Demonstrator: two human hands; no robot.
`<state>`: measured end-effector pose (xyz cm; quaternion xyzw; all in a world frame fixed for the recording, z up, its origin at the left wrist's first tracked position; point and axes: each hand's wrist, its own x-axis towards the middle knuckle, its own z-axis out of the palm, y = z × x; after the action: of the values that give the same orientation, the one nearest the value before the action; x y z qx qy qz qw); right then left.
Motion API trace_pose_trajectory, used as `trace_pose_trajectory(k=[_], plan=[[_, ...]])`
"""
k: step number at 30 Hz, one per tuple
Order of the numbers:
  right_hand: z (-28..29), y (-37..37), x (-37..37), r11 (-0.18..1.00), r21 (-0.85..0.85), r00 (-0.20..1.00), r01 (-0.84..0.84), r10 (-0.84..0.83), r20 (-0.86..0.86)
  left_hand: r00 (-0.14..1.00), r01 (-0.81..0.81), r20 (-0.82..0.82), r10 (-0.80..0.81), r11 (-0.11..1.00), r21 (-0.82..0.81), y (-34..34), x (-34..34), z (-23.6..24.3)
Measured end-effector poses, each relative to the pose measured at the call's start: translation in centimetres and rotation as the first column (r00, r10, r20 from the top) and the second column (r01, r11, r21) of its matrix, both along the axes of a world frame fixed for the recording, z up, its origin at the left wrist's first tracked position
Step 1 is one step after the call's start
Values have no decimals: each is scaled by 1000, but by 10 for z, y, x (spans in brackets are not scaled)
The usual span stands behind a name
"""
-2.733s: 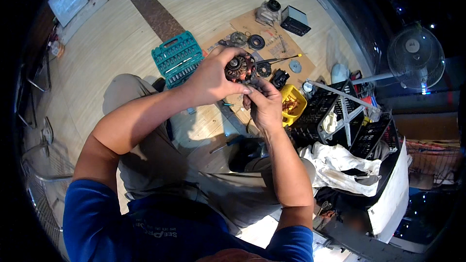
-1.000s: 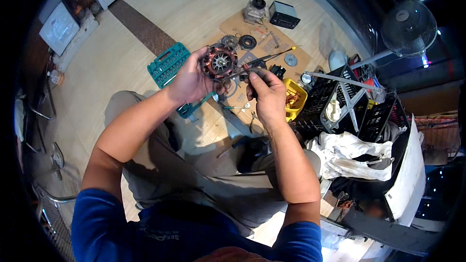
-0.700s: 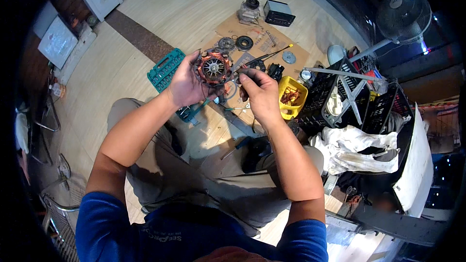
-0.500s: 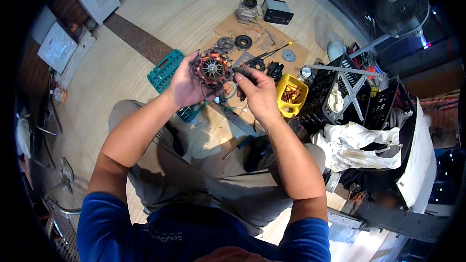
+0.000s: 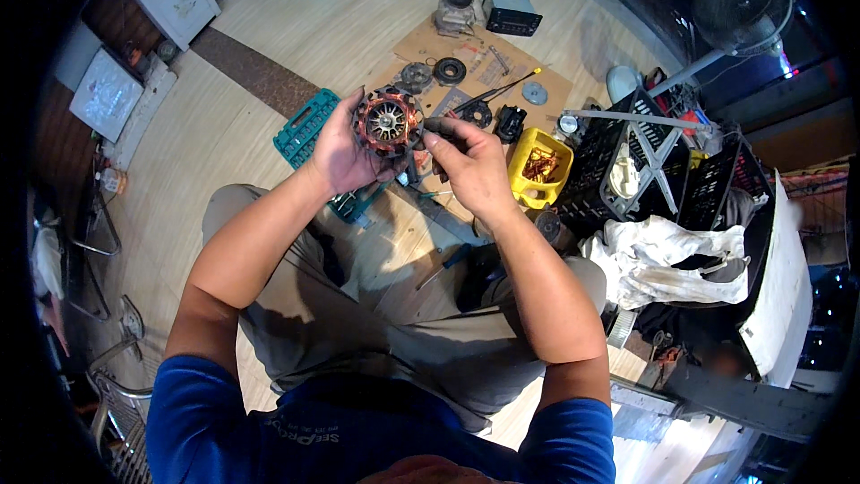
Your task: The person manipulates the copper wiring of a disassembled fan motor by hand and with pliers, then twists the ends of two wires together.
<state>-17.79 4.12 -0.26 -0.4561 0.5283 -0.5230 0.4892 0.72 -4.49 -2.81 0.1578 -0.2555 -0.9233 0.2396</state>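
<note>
My left hand (image 5: 338,159) is wrapped round the left and lower side of an alternator (image 5: 389,122) that is partly open. A ring of copper windings surrounds a bladed metal fan with a shaft in the middle, facing up at me. At its right edge, my right hand (image 5: 473,168) has thumb and forefinger closed against the rim; whether a small part sits between them is hidden. Beyond both hands, a piece of cardboard (image 5: 548,94) carries a black pulley-like ring (image 5: 450,71), a round grey disc (image 5: 535,93) and a black screwdriver-like tool (image 5: 497,92) with a yellow tip.
A yellow tray (image 5: 543,190) of copper-coloured pieces stands right of my right hand, next to black crates (image 5: 591,170). A teal tool case (image 5: 309,130) lies left. Near my legs is a screwdriver (image 5: 455,256). White cloth (image 5: 672,260) and a fan (image 5: 742,13) are at the right.
The alternator has tipped or turned slightly in my left hand, so its fan face looks different. My right thumb and forefinger have shifted a little left along its edge.
</note>
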Motion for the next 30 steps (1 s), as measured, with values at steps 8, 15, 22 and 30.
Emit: trace_pose_trajectory(k=[8,15,22,30], plan=[[3,0,-5,996,86,990,-7,19,-137,1000,19,22,-18,1000,-21,1,-6,-1],[-5,-3,-9,999,42,996,7,-3,-93,984,38,-172,-36,999,13,5,-11,-1],[-1,1,-9,988,-117,972,-104,76,-220,976,107,-190,-110,994,-26,2,-4,-4],[-6,2,-14,813,-510,719,-281,-174,-673,999,51,-19,-51,999,-4,6,-4,6]])
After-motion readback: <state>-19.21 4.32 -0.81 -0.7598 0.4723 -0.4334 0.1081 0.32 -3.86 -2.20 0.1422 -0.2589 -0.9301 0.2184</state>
